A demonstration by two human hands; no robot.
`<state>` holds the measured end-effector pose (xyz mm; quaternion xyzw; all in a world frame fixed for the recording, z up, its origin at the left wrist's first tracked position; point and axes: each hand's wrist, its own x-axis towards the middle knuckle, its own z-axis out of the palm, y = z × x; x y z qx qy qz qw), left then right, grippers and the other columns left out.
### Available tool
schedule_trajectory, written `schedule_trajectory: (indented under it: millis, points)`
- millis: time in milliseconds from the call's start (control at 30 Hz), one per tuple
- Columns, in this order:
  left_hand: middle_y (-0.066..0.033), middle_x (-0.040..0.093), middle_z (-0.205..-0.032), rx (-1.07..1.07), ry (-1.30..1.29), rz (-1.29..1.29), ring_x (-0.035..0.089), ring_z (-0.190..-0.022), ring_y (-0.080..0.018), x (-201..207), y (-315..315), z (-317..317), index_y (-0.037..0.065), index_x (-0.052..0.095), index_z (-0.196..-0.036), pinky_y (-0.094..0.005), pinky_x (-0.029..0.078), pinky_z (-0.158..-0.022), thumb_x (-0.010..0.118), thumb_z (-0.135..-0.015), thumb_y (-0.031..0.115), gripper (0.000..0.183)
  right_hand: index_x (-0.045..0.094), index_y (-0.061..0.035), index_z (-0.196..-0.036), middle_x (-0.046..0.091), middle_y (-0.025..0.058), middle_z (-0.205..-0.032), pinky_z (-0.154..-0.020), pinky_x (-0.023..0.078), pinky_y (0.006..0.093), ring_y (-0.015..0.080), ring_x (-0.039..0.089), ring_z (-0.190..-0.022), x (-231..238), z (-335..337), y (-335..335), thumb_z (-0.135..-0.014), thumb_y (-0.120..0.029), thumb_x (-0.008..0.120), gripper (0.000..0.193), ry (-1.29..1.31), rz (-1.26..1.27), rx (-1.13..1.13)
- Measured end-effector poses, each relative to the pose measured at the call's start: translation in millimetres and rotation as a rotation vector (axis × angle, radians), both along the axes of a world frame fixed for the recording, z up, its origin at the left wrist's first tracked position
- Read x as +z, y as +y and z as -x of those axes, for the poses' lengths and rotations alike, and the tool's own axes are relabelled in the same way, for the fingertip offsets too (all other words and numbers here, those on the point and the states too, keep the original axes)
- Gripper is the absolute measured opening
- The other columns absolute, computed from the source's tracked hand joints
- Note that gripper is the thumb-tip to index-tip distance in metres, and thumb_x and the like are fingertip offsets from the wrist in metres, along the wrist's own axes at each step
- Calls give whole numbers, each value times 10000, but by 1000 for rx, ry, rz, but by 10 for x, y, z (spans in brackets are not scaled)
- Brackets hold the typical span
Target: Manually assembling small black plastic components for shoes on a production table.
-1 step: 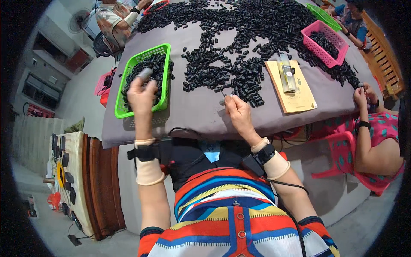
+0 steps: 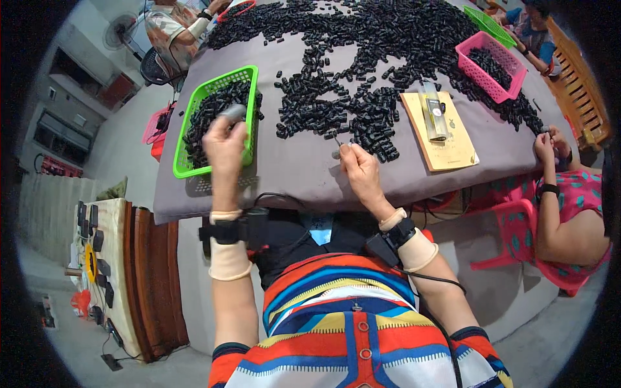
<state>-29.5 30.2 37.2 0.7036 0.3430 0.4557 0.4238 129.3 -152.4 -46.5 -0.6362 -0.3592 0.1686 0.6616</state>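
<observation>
My left hand [image 2: 224, 152] is over the near right part of a green plastic basket [image 2: 252, 123] filled with small black cylindrical pieces [image 2: 217, 100]. Its thumb and forefinger stand apart, slightly blurred; a grey cover caps one fingertip, and nothing shows between them. My right hand [image 2: 361, 171] is at the near edge of a loose heap of the same black pieces [image 2: 310, 110]. The fingers are pinched around a thin pointed tool [image 2: 336, 138], mostly hidden by the hand. A grey fingertip cover shows there too.
Right of the heap lies a tan booklet [image 2: 449, 152] with a clear plastic case [image 2: 436, 119] on it. A pink basket [image 2: 495, 68] of black pieces stands farther right. A large pile [image 2: 388, 26] covers the far table. Other people sit at the left, far right and near right.
My left hand has shifted right over the green basket, toward its right rim. My right hand has stayed in place.
</observation>
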Motion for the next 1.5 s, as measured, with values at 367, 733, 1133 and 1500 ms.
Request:
schedule_trajectory:
  millis: [367,733,1133,1500]
  points:
    - [-159,587,-842,-273,433,-406,587,-772,-322,-740,-466,-1025,19,648,-894,-377,473,-680,615,-725,27,172,480,-53,-665,447,-35,-548,-454,298,218,36,376,-512,-24,19,-11,-948,-334,481,399,37,-35,28]
    - [-133,575,-821,-450,179,250,585,-712,-249,-930,-464,-783,0,554,-945,-338,483,-597,581,-812,29,139,471,-37,-654,448,-12,-533,-457,316,250,51,381,-510,-57,-17,-11,-942,-309,494,397,38,-22,23]
    - [-54,607,-893,-685,-568,1002,561,-702,-132,-1042,-697,-329,43,560,-1160,-248,494,-624,524,-872,0,294,526,-15,-711,548,153,-625,-492,400,371,293,548,-551,9,90,-39,-868,-217,579,262,-330,75,73]
    - [-40,606,-828,-620,-546,1004,559,-644,-104,-1041,-753,-313,30,564,-1143,-224,463,-572,518,-895,40,252,538,-49,-709,544,115,-646,-481,399,395,314,555,-569,-8,142,-36,-840,-245,598,243,-569,58,67]
